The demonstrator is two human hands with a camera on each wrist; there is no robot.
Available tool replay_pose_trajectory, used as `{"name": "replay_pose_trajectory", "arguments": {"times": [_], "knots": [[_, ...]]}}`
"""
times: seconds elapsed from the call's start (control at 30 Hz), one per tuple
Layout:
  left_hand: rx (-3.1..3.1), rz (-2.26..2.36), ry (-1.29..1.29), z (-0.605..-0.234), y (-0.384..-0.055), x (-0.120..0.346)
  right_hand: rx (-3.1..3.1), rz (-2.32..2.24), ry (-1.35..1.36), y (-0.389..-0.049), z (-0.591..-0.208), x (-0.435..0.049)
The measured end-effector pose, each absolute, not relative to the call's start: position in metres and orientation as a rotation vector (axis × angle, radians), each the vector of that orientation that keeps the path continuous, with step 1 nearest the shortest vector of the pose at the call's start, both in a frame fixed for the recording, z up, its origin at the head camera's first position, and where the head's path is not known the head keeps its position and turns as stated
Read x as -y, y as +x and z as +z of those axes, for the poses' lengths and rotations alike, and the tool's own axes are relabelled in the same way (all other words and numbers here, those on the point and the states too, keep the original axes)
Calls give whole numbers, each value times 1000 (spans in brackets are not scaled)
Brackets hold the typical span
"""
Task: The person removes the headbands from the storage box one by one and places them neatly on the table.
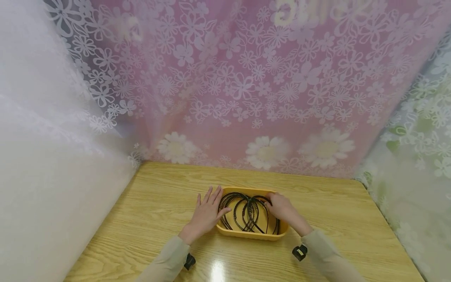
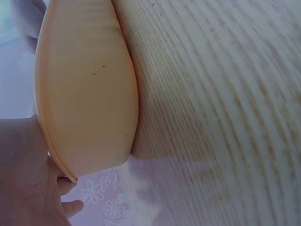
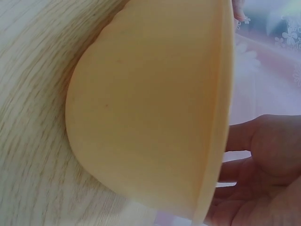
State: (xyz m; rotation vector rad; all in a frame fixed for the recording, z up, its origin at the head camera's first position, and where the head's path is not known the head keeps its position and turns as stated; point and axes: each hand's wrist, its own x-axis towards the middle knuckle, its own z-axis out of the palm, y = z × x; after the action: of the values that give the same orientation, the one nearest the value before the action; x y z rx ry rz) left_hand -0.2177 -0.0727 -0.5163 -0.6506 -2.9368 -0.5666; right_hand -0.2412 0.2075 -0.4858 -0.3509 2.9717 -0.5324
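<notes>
Several black headbands (image 1: 251, 205), some with toothed inner edges, lie overlapping in a yellow plastic basket (image 1: 251, 235). My left hand (image 1: 205, 215) rests on the basket's left rim with its fingers spread and straight, the thumb over the inside. At the right end, my right hand (image 1: 282, 208) reaches over the rim, its fingers among the headbands there. Both wrist views show the outside of the basket, its wall (image 2: 89, 89) hiding the contents. In the right wrist view the fingertips of the right hand (image 3: 270, 169) are hidden behind the rim, so any grip is unclear.
The basket stands on a light wood-grain table (image 1: 169, 192). A pink floral curtain (image 1: 225, 98) hangs behind the table. A white sheet (image 1: 53, 156) borders the left side, and a pale floral curtain (image 1: 415, 188) the right.
</notes>
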Motion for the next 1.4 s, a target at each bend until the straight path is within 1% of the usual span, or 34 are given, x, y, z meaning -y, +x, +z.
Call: {"name": "replay_pose_trajectory", "arguments": {"times": [0.47,0.7,0.87,1.1,1.4], "knots": [[2943,-558,-648,-514,-216,71,-2975,-543,-307,-238,-488,-206],[2948,-551,-643,-514,-216,70,-3038,-610,-336,-237,-477,-209],[2936,-542,-639,-515,-217,71,-2943,-801,-381,-240,-467,-224],[2930,-531,-638,-517,-218,71,-2573,-1196,-401,-242,-460,-247],[2939,-532,-638,-517,-218,71,-2317,-1331,-414,-246,-457,-264]]}}
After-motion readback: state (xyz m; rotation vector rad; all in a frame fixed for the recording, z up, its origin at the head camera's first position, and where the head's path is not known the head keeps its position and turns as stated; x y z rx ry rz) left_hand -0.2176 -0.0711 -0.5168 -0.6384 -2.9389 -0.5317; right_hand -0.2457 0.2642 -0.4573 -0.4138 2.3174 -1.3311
